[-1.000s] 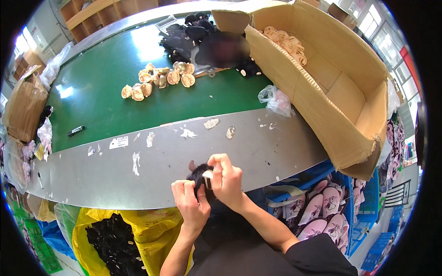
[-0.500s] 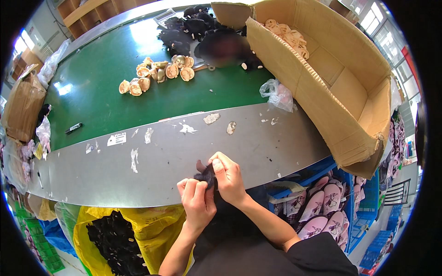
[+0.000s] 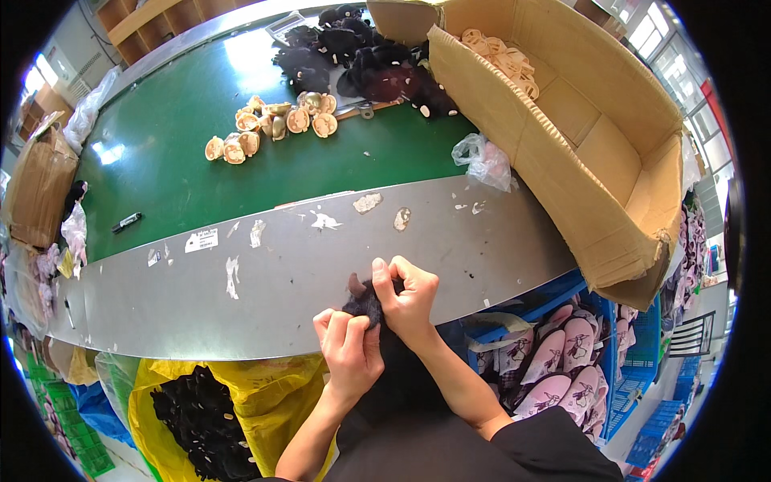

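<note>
A small black plush piece [image 3: 365, 305] with a brownish-pink, ear-like flap is stretched between my two hands over the near edge of the grey metal strip [image 3: 297, 273]. My left hand [image 3: 347, 349] pinches its lower side, fingers curled. On its upper right side, my right hand [image 3: 408, 296] grips it with thumb raised and fingers folded in. The palms hide part of the plush. Farther off, on the green table top [image 3: 185, 169], lie several peach and gold face-shaped plastic pieces [image 3: 249, 143].
Black plush pieces [image 3: 353, 48] are heaped at the back beside an open cardboard box [image 3: 546, 153] holding more peach pieces. A crumpled clear bag [image 3: 484, 163] and a marker [image 3: 127, 222] lie on the table. Below are a yellow bag [image 3: 273, 402] of black plush and pink slippers [image 3: 554, 369] in blue crates.
My right hand has shifted slightly up and to the right, its thumb now straighter. More of the black plush piece shows between my hands.
</note>
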Demonstrator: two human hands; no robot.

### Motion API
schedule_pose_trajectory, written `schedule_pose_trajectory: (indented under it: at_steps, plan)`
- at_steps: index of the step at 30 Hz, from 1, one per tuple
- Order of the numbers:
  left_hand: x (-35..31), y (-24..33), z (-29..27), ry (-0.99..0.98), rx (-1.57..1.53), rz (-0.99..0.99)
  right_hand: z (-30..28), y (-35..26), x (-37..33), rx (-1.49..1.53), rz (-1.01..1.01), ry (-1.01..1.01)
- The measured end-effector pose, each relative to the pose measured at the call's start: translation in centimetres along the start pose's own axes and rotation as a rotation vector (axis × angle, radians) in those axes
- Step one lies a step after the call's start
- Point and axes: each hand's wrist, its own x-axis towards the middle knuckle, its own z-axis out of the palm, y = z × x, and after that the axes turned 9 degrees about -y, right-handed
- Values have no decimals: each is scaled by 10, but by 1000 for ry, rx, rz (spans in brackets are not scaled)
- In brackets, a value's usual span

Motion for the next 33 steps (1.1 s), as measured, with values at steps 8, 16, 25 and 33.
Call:
schedule_pose_trajectory:
  at_steps: [8,16,25,33]
  plan:
    - [-1,6,-16,103,-209,-291,-10,-13,-6,108,-13,-222]
    - [-2,8,-32,162,-216,-254,-14,-14,-22,246,0,-372]
    - [10,18,-32,164,-821,-430,-20,-22,-28,308,-56,-216]
    - [1,15,-48,148,-886,-532,-30,-24,15,207,-307,-319]
